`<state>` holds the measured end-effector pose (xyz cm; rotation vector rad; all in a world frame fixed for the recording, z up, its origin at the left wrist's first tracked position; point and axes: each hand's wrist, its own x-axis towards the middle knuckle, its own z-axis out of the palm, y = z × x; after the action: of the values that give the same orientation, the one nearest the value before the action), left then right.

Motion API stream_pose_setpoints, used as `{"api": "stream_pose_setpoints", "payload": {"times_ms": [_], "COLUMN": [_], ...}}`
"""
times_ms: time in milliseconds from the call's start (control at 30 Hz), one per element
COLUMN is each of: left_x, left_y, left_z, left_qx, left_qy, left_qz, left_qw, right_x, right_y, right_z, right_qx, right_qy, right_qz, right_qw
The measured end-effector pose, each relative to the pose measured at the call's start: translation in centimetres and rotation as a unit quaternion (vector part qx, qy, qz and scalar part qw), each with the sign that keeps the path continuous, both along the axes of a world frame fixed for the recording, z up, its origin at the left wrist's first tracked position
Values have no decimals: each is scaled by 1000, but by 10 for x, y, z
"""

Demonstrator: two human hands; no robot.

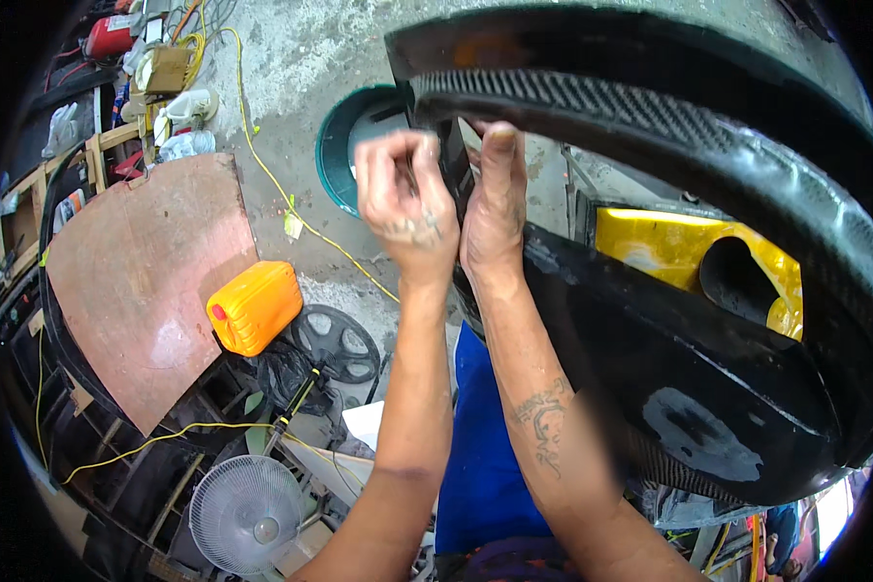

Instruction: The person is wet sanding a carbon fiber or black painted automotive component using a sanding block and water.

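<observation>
Carbon-fibre bodywork (650, 339), likely light and stiff, is best edge-held; whether left grip (407, 199) or right grip (495, 204) grasps anything cannot be told.

Bright, white glare on black panel (669, 325), edges bent

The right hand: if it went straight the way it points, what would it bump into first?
Probably the curved black part with the woven strip, just past the right hand thumb's tip. Depth is unclear, so it might slip underneath instead.
</observation>
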<state>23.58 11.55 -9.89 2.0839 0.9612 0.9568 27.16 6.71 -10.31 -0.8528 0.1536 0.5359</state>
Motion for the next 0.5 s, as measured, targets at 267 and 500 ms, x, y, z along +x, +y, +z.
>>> {"api": "stream_pose_setpoints", "payload": {"times_ms": [267, 500], "left_x": [-5, -2], "left_y": [-5, -1], "left_z": [7, -4], "left_qx": [-85, 19], "left_qy": [-103, 1], "left_qz": [34, -13], "left_qw": [991, 1000], "right_x": [2, 5], "right_y": [0, -1], "right_z": [1, -5], "right_qx": [12, -10], "right_qy": [11, -53], "right_qz": [2, 38], "right_qw": [1000, 998]}}
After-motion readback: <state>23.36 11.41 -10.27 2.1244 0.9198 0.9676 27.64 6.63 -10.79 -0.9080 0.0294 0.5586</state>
